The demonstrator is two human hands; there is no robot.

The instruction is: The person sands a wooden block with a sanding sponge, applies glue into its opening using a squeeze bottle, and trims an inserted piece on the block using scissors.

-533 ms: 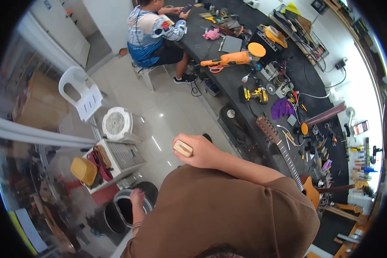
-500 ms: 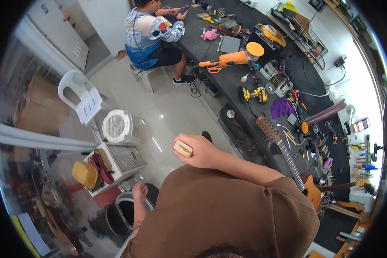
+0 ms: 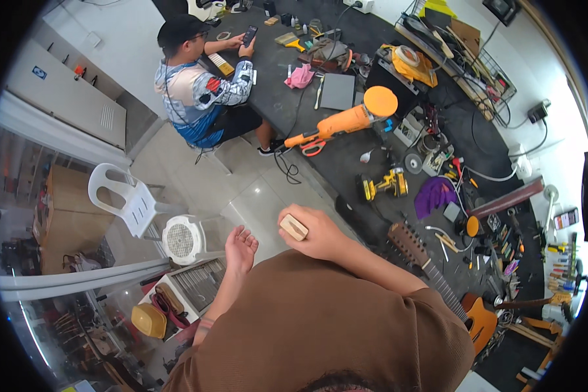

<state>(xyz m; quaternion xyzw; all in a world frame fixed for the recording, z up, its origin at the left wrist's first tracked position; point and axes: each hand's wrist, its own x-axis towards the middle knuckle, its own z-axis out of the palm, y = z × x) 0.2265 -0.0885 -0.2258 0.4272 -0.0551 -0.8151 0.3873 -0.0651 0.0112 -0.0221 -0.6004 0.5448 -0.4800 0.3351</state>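
Observation:
My right hand (image 3: 321, 236) is closed around a small pale wooden block (image 3: 294, 227), whose rounded end with a darker grain mark faces up. Just left of it, my left hand (image 3: 241, 249) is raised with the palm turned up and the fingers loosely apart, holding nothing. A gap of floor separates the two hands. To the right, nearest my right arm, a guitar's headstock (image 3: 408, 243) lies at the edge of the dark workbench (image 3: 372, 166); its orange body (image 3: 482, 325) is by my right shoulder.
An orange power polisher (image 3: 346, 121), a yellow-black drill (image 3: 384, 185) and a purple cloth (image 3: 434, 196) lie on the bench. At its far end sits a person (image 3: 199, 98) holding a phone. A white chair (image 3: 127, 199) and a round stool (image 3: 184, 239) stand at left.
My left hand has risen from the lower left to beside my right hand, its fingers opening out. The view has shifted, bringing more of the seated person into sight. The block stays in my right hand.

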